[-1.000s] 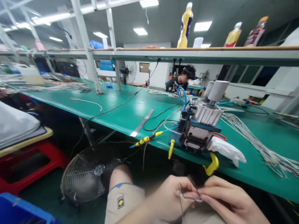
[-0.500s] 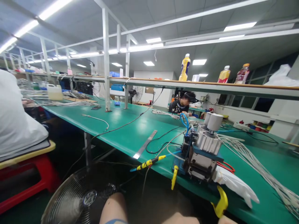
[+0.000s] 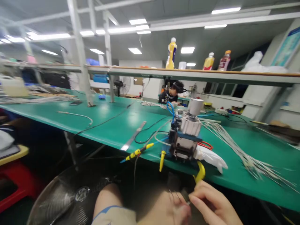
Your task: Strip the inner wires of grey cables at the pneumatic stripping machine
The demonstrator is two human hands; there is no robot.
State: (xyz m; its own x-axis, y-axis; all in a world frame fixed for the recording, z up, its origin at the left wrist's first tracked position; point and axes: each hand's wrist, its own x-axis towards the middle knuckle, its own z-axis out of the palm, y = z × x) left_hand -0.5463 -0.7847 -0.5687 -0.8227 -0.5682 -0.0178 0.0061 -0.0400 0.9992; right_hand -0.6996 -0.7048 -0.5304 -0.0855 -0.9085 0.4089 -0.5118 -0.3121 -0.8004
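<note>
At the bottom of the view, my right hand [image 3: 212,201] is closed in a pinch, thumb against fingers. My left hand [image 3: 179,207] is right beside it, blurred, with its fingers curled. Thin dark strands and a small dark piece show between the two hands, too smeared to name. Above them, a pneumatic press [image 3: 187,134] with a metal cylinder stands at the bench edge. A yellow curved handle [image 3: 200,172] sticks out just over my right hand. A white glove [image 3: 212,157] lies beside the press.
On the green bench [image 3: 112,125] are a steel ruler [image 3: 133,136], a bundle of grey cables [image 3: 234,150] and a yellow-black taped tool [image 3: 137,153] overhanging the edge. Bottles [image 3: 171,53] stand on the shelf. A floor fan [image 3: 82,193] is at lower left. Another person [image 3: 171,93] sits across.
The view has turned right, so the bench and press sit further left. Both my hands have come up into view from the bottom edge and are now close together.
</note>
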